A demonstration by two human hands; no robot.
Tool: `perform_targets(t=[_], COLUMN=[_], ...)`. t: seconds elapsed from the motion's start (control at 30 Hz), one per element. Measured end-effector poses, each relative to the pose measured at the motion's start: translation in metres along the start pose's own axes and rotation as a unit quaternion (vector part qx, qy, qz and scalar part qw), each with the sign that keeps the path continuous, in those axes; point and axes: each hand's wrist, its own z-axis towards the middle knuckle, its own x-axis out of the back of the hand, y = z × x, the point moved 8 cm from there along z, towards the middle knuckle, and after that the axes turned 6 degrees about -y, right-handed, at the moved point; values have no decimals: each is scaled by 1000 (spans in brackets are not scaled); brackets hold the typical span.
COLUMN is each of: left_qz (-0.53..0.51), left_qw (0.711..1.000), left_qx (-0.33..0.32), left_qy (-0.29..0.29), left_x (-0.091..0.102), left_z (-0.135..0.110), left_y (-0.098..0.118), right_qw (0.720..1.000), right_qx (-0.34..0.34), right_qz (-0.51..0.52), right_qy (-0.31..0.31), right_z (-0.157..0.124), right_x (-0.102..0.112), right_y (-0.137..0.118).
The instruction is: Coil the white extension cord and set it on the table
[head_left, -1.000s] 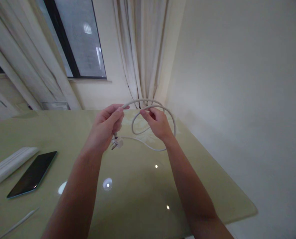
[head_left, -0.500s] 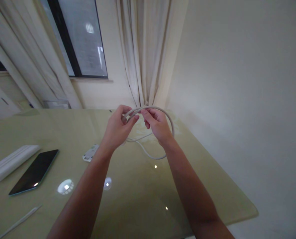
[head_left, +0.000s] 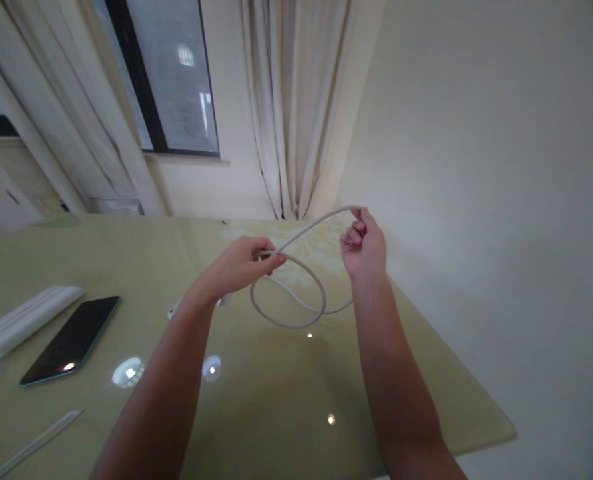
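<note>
My left hand pinches a white cable where one coil crosses itself; the loop hangs below my fingers just above the glossy green table. My right hand is closed on the same cable farther along, raised and off to the right, and the cord runs straight and taut between my hands. A small white plug or adapter peeks out beside my left wrist, mostly hidden by the arm.
A dark phone lies at the left beside a white ribbed block. A thin white stick lies at the lower left. Curtains and a window stand behind; a bare wall is to the right.
My right hand has slid right and upward along the cable, drawing out a straight length. The left hand stayed on the coil, which now hangs as one smaller loop.
</note>
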Motion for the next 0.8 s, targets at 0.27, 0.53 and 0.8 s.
perform_targets(t=[0.27,0.53,0.8], left_qz=[-32,-289,-373], left_qw=[976,932,900], left_qx=[-84,-93,-70], left_qy=[199,196,214], left_x=[38,32,42], left_z=[-13,-18,-18], left_y=[14,18,11], right_qw=[979,810,888], right_qx=[139,305,224], right_qz=[-148,-457,-364], right_qy=[1,-206,-169], right_z=[-15,-70,-44], right_x=[-15,-93,-65], right_y=[-21,-33,-27])
